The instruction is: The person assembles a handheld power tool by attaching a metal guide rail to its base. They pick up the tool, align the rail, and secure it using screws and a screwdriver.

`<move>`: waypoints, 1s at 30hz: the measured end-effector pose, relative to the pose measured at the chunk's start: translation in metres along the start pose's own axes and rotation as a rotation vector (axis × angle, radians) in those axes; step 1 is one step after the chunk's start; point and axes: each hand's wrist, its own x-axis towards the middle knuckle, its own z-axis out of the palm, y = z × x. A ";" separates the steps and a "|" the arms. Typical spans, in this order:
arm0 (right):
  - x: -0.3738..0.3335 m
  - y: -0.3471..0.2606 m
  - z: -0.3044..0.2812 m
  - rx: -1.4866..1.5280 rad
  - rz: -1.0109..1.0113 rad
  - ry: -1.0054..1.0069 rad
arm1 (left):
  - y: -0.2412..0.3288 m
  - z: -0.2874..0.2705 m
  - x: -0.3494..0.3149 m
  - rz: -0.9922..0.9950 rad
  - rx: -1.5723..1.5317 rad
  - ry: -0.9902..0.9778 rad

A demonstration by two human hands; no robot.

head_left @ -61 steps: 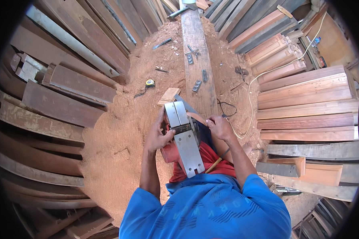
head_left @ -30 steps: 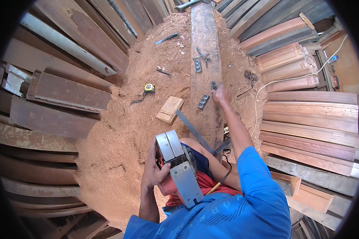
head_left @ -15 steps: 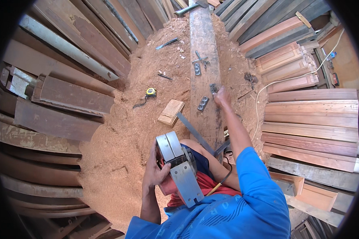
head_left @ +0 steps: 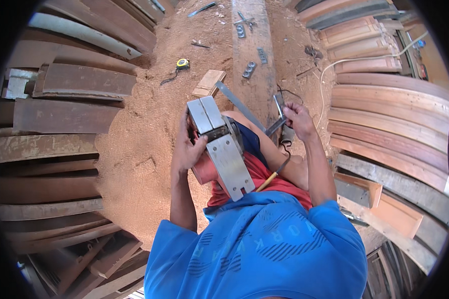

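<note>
An electric planer (head_left: 233,162) with a red body lies upside down on my lap, its silver sole plates facing up. My left hand (head_left: 190,149) grips it from the left side, thumb over the edge near the dark cutter slot. My right hand (head_left: 300,122), over the plank's right edge, pinches a narrow, flat, shiny metal strip (head_left: 279,103). Just below that strip is a metal try square (head_left: 244,108), its long blade reaching up to the left. Dark metal pieces with round holes (head_left: 249,70) and a smaller slotted metal piece (head_left: 262,55) rest on the wooden plank (head_left: 259,30).
Left of the plank, on sawdust, are a wooden block (head_left: 209,82), a yellow tape measure (head_left: 183,64) and a chisel-like tool (head_left: 202,9). Stacked boards (head_left: 389,107) line both sides. A pale cord (head_left: 324,82) runs along the right.
My right hand has come back from the plank toward my lap, now with the metal strip in it. The view has tipped nearer my body. My left hand still holds the planer.
</note>
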 end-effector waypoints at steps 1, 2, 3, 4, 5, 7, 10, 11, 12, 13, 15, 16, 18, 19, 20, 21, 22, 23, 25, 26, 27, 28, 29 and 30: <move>-0.023 0.002 -0.006 0.014 0.011 -0.017 | 0.000 0.000 -0.002 0.003 -0.018 0.001; -0.045 -0.002 -0.012 -0.003 0.010 -0.008 | -0.001 0.000 -0.002 0.007 -0.040 -0.004; -0.063 0.002 -0.021 -0.041 -0.007 0.027 | -0.002 -0.001 -0.002 0.011 -0.061 -0.009; -0.080 0.007 -0.038 -0.086 -0.028 0.073 | -0.004 -0.001 -0.003 0.012 -0.058 -0.018; -0.098 0.014 -0.055 -0.128 -0.046 0.122 | 0.000 0.001 -0.003 -0.005 -0.025 -0.015; -0.137 0.032 -0.087 -0.317 -0.007 0.386 | -0.001 0.003 -0.005 0.016 -0.007 -0.021; -0.204 0.073 -0.136 -0.714 0.087 0.721 | -0.011 -0.002 -0.008 0.042 0.005 -0.006; -0.227 0.101 -0.154 -0.846 0.159 0.831 | -0.010 0.001 -0.009 0.033 -0.010 -0.022; -0.254 0.140 -0.175 -0.916 0.217 0.889 | -0.004 0.006 -0.009 0.025 -0.022 -0.041; -0.277 0.172 -0.188 -0.986 0.272 0.939 | 0.000 0.008 -0.008 0.020 -0.031 -0.051; -0.312 0.207 -0.180 -0.939 0.507 0.983 | -0.003 0.007 -0.010 0.056 -0.010 -0.035; -0.326 0.232 -0.178 -0.964 0.623 0.968 | -0.001 0.010 -0.009 0.060 -0.010 -0.045; -0.338 0.268 -0.159 -0.951 0.779 0.851 | 0.000 0.007 -0.009 0.066 0.013 -0.047; -0.342 0.280 -0.144 -0.914 0.822 0.761 | 0.001 0.008 -0.007 0.075 0.019 -0.052; -0.343 0.286 -0.134 -0.828 0.832 0.696 | 0.001 0.010 -0.006 0.078 0.024 -0.060; -0.339 0.290 -0.127 -0.672 0.805 0.661 | 0.001 0.011 -0.004 0.081 0.028 -0.068; -0.332 0.290 -0.124 -0.473 0.771 0.638 | 0.000 0.009 -0.004 0.092 0.063 -0.064; -0.328 0.286 -0.126 -0.243 0.735 0.641 | -0.003 0.006 -0.003 0.104 0.096 -0.059; -0.328 0.277 -0.127 0.215 0.670 0.669 | -0.005 0.006 -0.003 0.098 0.090 -0.060; -0.323 0.268 -0.130 0.330 0.650 0.666 | -0.002 0.006 -0.004 0.081 0.054 -0.060; -0.322 0.258 -0.133 0.416 0.656 0.655 | -0.001 0.005 -0.007 0.065 0.017 -0.059; -0.317 0.233 -0.125 0.158 0.668 0.608 | -0.003 0.004 -0.007 0.090 0.039 -0.058; -0.314 0.205 -0.116 -0.103 0.685 0.573 | -0.008 0.002 -0.005 0.114 0.058 -0.056; -0.314 0.183 -0.112 -0.360 0.692 0.524 | -0.010 0.001 -0.004 0.136 0.080 -0.056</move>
